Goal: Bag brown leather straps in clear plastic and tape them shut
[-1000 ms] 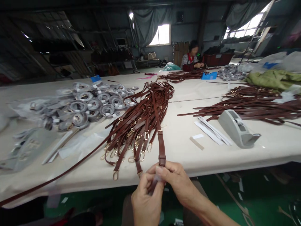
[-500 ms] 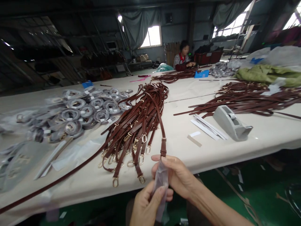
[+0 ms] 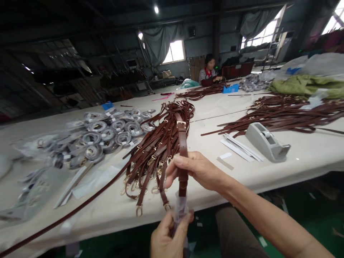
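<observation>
Right hand (image 3: 197,169): fingers pinching a brown leather strap (image 3: 183,150), forearm reaching in from lower right, palm facing down. Left hand (image 3: 168,237), just below, is gripping a clear plastic sleeve (image 3: 180,209) between thumb and fingertips; the strap's lower end is entering the sleeve. Beyond the fingers, a pile of matching straps (image 3: 158,143) is lying on the table (image 3: 295,168); a tape dispenser (image 3: 266,142) is sitting to the right.

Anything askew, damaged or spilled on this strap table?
Nothing stands out as damaged or spilled. One lone brown strap trails diagonally off the table's near-left edge, apart from the main strap pile. The tape dispenser sits upright.
</observation>
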`<action>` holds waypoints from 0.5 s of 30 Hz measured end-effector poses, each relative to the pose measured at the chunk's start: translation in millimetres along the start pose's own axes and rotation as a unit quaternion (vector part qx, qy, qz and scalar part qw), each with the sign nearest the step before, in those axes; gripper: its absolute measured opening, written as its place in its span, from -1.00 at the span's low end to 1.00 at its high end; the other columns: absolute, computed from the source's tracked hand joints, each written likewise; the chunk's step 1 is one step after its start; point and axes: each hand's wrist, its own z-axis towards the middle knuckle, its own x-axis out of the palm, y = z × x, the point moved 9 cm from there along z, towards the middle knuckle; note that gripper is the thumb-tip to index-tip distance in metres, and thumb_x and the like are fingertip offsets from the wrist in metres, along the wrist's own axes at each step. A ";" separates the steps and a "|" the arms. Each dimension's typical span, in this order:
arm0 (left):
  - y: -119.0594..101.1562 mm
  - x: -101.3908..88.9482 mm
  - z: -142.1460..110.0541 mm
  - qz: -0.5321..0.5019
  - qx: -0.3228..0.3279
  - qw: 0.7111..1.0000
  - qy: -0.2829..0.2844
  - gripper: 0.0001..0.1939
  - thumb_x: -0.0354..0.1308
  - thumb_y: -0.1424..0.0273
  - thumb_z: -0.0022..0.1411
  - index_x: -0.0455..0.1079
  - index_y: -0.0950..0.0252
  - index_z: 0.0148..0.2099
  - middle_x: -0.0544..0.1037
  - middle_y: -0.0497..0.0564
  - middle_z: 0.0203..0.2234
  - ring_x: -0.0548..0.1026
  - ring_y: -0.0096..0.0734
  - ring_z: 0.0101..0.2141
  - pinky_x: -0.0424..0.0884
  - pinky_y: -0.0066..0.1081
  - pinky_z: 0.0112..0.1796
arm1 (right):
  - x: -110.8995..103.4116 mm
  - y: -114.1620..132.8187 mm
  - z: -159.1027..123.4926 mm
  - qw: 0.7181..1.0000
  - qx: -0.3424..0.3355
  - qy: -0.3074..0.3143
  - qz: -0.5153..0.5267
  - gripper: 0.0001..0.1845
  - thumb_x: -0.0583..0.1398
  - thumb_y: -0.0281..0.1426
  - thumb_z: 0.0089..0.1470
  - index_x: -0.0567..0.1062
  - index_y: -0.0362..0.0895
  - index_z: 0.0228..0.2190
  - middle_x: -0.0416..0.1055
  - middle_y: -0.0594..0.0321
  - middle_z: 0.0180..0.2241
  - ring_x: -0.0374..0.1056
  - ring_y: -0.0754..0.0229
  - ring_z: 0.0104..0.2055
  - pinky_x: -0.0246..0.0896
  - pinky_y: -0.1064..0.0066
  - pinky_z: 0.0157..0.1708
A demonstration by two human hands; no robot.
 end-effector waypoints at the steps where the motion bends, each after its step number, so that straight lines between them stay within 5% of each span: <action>1: -3.5 2.2 0.8 -0.011 0.013 1.000 -0.010 -0.58 0.39 -0.02 -0.03 0.56 0.24 -0.33 0.66 -0.02 -0.45 0.61 -0.26 -0.35 0.49 -0.52 -0.34 | 10.4 14.4 -2.1 0.998 -0.005 0.030 -0.050 -0.59 0.13 -0.14 0.25 0.57 -0.23 -0.30 0.59 0.14 -0.40 0.49 0.17 -0.30 0.34 0.40 -0.27; 5: -19.5 16.5 2.5 -0.065 0.065 0.996 -0.017 -0.60 0.41 0.04 -0.01 0.50 0.25 -0.32 0.61 -0.02 -0.49 0.59 -0.23 -0.39 0.50 -0.46 -0.42 | 26.8 42.5 -12.4 0.979 -0.020 0.042 -0.199 -0.59 0.10 -0.16 0.28 0.62 -0.19 -0.26 0.56 0.16 -0.24 0.43 0.17 -0.18 0.31 0.43 -0.20; 15: -38.0 32.0 -10.4 -0.129 0.014 0.991 0.037 -0.47 0.39 -0.05 -0.07 0.52 0.27 -0.23 0.66 0.07 -0.39 0.59 -0.20 -0.34 0.49 -0.42 -0.28 | 7.5 23.3 -22.2 0.973 -0.004 -0.008 -0.229 -0.58 0.12 -0.12 0.26 0.64 -0.13 -0.16 0.55 0.21 -0.28 0.37 0.22 -0.30 0.26 0.44 -0.28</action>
